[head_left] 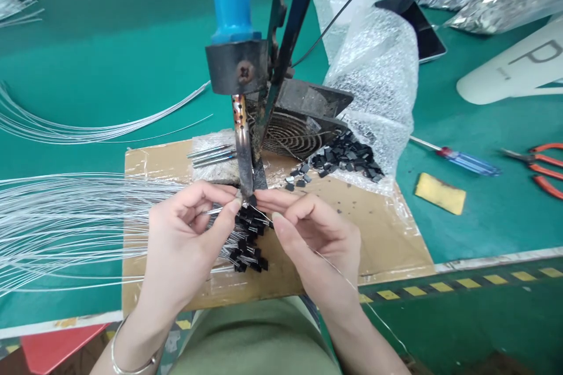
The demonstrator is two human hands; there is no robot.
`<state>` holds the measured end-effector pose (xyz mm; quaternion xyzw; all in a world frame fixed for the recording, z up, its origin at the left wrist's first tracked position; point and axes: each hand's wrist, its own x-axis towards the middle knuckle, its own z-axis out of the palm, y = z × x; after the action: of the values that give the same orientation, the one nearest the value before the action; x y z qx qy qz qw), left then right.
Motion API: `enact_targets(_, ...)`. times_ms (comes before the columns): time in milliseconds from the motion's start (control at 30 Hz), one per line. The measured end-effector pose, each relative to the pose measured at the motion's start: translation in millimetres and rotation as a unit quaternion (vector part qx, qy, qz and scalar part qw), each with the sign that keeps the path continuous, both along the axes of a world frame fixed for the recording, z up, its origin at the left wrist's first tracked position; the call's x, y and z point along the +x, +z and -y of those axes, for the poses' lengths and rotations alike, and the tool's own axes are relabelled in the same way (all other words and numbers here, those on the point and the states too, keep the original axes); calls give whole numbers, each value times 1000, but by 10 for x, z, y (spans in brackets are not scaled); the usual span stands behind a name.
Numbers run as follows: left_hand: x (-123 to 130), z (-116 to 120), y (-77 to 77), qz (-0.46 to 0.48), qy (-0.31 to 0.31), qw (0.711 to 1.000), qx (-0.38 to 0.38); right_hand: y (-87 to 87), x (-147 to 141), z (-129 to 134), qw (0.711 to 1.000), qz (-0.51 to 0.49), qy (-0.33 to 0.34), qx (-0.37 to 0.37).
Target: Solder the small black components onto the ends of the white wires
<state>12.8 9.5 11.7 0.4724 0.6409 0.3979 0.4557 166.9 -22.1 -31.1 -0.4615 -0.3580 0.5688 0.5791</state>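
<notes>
Mostly on bubble wrap [382,70], black pieces [347,155]

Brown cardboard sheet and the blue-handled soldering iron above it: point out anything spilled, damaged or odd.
A few small black square pieces lie loose on the cardboard sheet, apart from the larger heap by the clear bubble wrap, so they look spilled. The perforated metal barrel of the soldering iron is stained brown, perhaps just from heat.

We see a slim, silver-coloured bracelet [114,353] round the left wrist [143,334], with a small knob on its band. The left hand [187,240], right hand [323,234] and both forearms [358,331] are bare. Our garment [255,340] is plain, muted green and softly creased.
</notes>
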Motion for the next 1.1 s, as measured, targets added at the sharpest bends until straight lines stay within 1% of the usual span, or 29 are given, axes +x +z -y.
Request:
enact_targets(167, 2, -7, -8, -12, 12, 1000, -2, 2, 11, 7, 1000, 5, 2, 1)
enact_targets(367, -3, -21, -48, -13, -9, 1000, -4, -10, 20, 8, 1000, 8, -2, 5)
enact_targets(867, -5, 8, -29, 14, -5, 1000, -3, -13, 5, 2, 1000, 4, -6, 7)
enact_targets(1100, -5, 6, -50, -3, -1, 1000, 12, -15, 4, 10, 1000, 19, -3, 11)
